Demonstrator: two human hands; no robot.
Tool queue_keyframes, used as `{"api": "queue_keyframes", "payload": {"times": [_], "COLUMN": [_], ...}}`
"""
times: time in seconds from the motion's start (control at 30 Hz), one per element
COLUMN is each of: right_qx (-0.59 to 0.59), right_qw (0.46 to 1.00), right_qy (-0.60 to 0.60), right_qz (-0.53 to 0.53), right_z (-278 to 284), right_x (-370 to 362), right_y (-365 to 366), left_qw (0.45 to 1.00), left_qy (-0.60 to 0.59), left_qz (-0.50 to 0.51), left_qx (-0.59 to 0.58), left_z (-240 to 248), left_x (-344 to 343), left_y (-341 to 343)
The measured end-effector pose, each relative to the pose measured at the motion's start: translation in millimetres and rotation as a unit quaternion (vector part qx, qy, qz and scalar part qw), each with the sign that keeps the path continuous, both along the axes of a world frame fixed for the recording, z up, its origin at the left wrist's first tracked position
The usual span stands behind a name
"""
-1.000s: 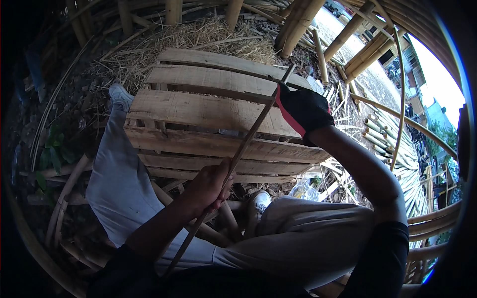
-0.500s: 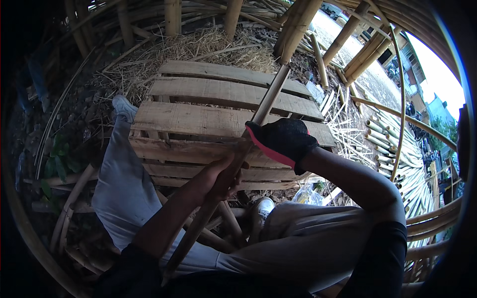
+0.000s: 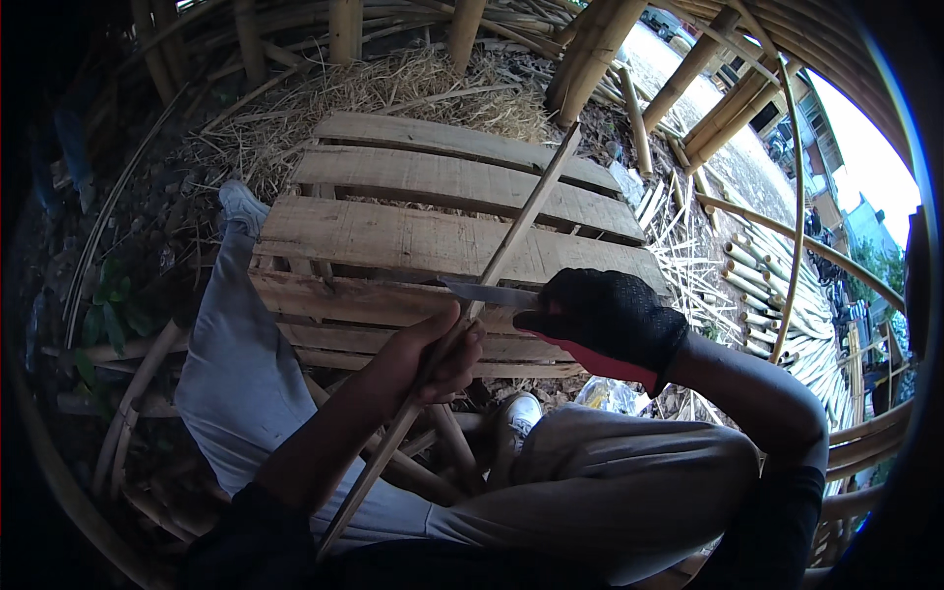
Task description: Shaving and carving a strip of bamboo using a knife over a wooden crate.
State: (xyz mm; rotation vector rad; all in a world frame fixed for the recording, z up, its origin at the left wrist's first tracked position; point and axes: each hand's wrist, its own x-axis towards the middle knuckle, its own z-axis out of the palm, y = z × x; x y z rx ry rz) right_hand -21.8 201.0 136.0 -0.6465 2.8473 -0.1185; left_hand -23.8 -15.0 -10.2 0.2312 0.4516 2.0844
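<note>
A long split bamboo strip [image 3: 526,217] slants from my lap up over the wooden pallet [image 3: 393,234]. My bare left hand [image 3: 433,356] is wrapped round the strip near its middle. In a black glove with a red palm, my right hand [image 3: 608,323] grips a knife [image 3: 492,293]; its handle is hidden in the fist. The blade points left and lies across the strip just above my left hand. Whether the edge bites into the bamboo I cannot tell.
Straw [image 3: 393,98] lies behind the pallet, near upright bamboo posts [image 3: 595,59]. At the right are pale shavings [image 3: 688,265] and a stack of cut bamboo poles [image 3: 787,295]. A clear plastic bag [image 3: 612,396] rests near my shoe [image 3: 521,411]. Loose sticks [image 3: 133,423] lie at the left.
My right hand has moved down and right along the strip, and the knife blade now shows. The strip has turned to present a narrower side. My left hand still holds it.
</note>
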Motion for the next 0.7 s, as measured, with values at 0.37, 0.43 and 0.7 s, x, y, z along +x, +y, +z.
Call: {"api": "queue_keyframes", "payload": {"times": [0.37, 0.43, 0.7], "right_qx": [-0.062, -0.042, 0.078], "right_qw": [0.990, 0.995, 0.990], "right_qy": [0.105, 0.084, 0.079], "right_qz": [0.070, 0.032, 0.082], "right_z": [-53.2, -52.3, -42.1], "right_x": [5.6, 7.6, -4.6], "right_y": [11.7, 7.4, 12.7], "left_qw": [0.964, 0.958, 0.937], "left_qy": [0.026, 0.040, 0.066], "left_qz": [0.093, 0.095, 0.122], "left_qx": [-0.249, -0.269, -0.322], "left_z": [5.0, 6.3, 8.3], "left_x": [24.2, 24.0, 28.3], "left_y": [17.6, 18.1, 19.6]}}
